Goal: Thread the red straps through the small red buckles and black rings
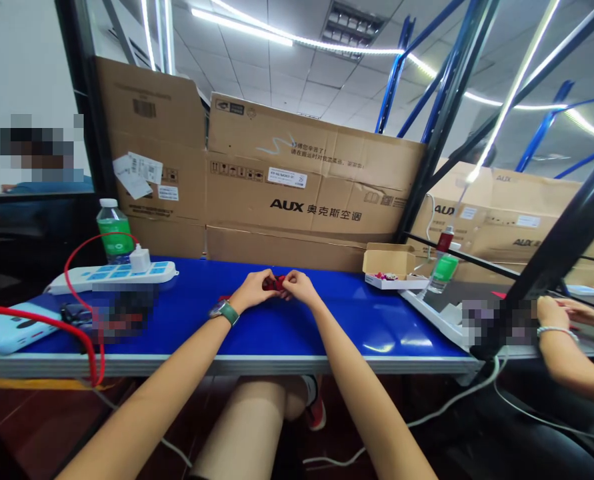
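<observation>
Both of my hands meet over the blue tabletop (281,327), near its back middle. My left hand (253,289), with a green-strapped watch (225,311) at the wrist, is closed on a small dark red piece (275,283). From the other side my right hand (299,287) pinches the same piece between thumb and fingers. The piece is mostly covered by my fingers, so its exact kind cannot be made out. A bit of red (225,298) shows on the table just behind my left wrist.
A white power strip (164,272) with a charger, a water bottle (115,233), a light blue case (14,330) and red cable lie left. An open small box (394,283) holding small pink-red pieces stands back right. Cardboard (307,180) walls the back. A co-worker's hands (557,317) are at right.
</observation>
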Motion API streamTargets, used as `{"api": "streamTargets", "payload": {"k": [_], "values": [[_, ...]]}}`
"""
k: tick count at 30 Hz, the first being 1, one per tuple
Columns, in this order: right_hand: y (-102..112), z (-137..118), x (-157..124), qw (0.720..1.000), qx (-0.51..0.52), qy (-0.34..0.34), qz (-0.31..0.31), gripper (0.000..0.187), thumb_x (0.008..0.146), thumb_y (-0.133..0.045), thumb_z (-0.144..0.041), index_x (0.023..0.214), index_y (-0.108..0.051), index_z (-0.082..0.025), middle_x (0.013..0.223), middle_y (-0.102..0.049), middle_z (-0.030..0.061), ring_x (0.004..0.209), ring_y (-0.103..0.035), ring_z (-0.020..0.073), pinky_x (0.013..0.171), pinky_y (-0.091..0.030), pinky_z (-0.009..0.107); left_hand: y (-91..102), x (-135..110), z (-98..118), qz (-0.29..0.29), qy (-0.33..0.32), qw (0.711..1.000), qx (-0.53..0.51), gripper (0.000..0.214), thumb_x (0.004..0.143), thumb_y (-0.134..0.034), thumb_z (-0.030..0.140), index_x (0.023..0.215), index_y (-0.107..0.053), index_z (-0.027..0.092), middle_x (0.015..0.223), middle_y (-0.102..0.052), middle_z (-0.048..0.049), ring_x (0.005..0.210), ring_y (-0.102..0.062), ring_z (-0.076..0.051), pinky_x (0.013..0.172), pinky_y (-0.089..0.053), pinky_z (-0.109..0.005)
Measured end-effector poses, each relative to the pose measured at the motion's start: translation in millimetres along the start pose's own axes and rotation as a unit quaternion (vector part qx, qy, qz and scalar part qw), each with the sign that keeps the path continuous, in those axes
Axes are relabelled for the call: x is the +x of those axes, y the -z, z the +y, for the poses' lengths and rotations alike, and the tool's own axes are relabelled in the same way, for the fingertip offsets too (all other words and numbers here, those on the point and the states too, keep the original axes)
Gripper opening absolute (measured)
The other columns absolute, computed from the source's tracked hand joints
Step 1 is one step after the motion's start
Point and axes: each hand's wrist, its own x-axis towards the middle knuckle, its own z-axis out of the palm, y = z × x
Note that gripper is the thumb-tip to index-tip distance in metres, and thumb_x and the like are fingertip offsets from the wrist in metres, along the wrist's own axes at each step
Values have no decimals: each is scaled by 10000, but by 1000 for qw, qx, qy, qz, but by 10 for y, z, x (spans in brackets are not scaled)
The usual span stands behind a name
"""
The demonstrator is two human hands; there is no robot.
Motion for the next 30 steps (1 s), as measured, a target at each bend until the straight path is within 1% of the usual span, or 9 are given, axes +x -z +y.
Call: {"api": "streamTargets", "payload": {"k": [5, 9, 12, 15, 17, 20, 24, 27, 30], "values": [[106, 14, 25, 990, -36, -41, 131, 141, 784, -593, -142, 833, -480, -213, 583, -657, -14, 531, -695, 161, 451, -500, 186, 66, -46, -34, -15, 50, 989, 136, 615, 605, -884, 460, 1141, -672, 245, 1158, -690, -95, 1062, -649, -310, 891, -474, -359], [204, 73, 39, 971, -134, -24, 198, 136, 734, -601, -132, 831, -548, -210, 557, -653, -19, 481, -647, 144, 469, -479, 195, 115, -62, -121, -56, 64, 975, 207, 484, 708, -797, 455, 1119, -717, 213, 1157, -674, -128, 1042, -649, -301, 913, -474, -352], [244, 120, 52, 954, -172, 30, 242, 122, 726, -593, -155, 839, -604, -201, 640, -694, -3, 546, -667, 143, 540, -489, 201, 122, -47, -198, -80, 47, 975, 201, 376, 741, -759, 420, 1036, -754, 187, 1072, -703, -120, 983, -663, -279, 893, -483, -330], [262, 139, 62, 936, -202, 76, 278, 139, 721, -594, -180, 847, -649, -193, 696, -712, 16, 633, -684, 162, 609, -495, 219, 130, -27, -218, -86, 60, 978, 178, 291, 740, -757, 387, 962, -775, 200, 981, -739, -88, 914, -681, -266, 831, -495, -318], [261, 133, 63, 936, -207, 88, 269, 184, 699, -600, -169, 869, -670, -189, 697, -709, 15, 648, -677, 168, 626, -494, 228, 134, -14, -201, -79, 69, 980, 167, 262, 733, -761, 367, 935, -785, 202, 932, -752, -83, 865, -690, -266, 792, -500, -320], [236, 96, 52, 953, -180, 115, 214, 228, 676, -620, -144, 888, -693, -186, 725, -714, 6, 652, -665, 161, 637, -496, 229, 121, 8, -172, -32, 59, 988, 136, 257, 724, -769, 348, 930, -789, 196, 936, -758, -90, 859, -694, -273, 803, -507, -338], [186, 19, 18, 949, -158, 226, 151, 184, 779, -618, -174, 912, -744, -200, 873, -751, 29, 782, -687, 161, 770, -518, 254, 78, 54, -162, 37, 62, 997, -5, 329, 766, -745, 437, 981, -767, 189, 982, -769, -86, 901, -708, -261, 851, -530, -345], [143, -26, -2, 938, -170, 282, 106, 203, 870, -578, -192, 965, -756, -217, 989, -762, 44, 903, -700, 174, 861, -510, 277, 67, 84, -136, 63, 84, 986, -128, 459, 773, -727, 546, 1016, -753, 156, 975, -773, -101, 858, -716, -246, 815, -552, -342], [86, -48, -15, 931, -184, 307, 71, 197, 917, -559, -211, 982, -745, -217, 991, -763, 46, 910, -701, 178, 855, -511, 277, 77, 92, -68, 79, 115, 966, -215, 566, 727, -750, 615, 1004, -754, 121, 939, -773, -120, 815, -706, -239, 757, -555, -333]]}}
